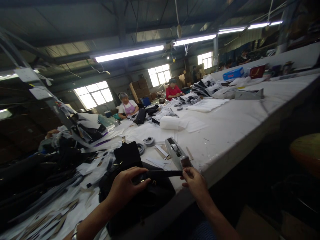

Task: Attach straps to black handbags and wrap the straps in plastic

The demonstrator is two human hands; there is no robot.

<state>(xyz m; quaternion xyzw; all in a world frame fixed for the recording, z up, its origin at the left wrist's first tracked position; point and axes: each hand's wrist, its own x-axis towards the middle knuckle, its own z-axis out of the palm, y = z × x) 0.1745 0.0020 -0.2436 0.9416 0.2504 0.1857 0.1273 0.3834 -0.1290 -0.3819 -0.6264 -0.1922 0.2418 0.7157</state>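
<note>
Black strap [165,173] held taut between two hands over a black bag [157,191], lower centre of the frame.
The front edge of the bench [225,126] runs diagonally from lower centre to upper right; its white surface extends right of the tape dispenser [176,153], which stands just beyond the strap. Paper strips [162,151] lie left of the dispenser. The left hand [126,186] has its fingers clamped on the strap's left portion, near a small gold fitting; the right hand [195,183] pinches the right end between thumb and fingers. The strap spans the space between both sets of fingers, above the bag's body. The bag's interior is hidden. A blue box [233,73] sits at upper right and cardboard boxes [141,90] are stacked at upper centre; their contents cannot be seen.
</note>
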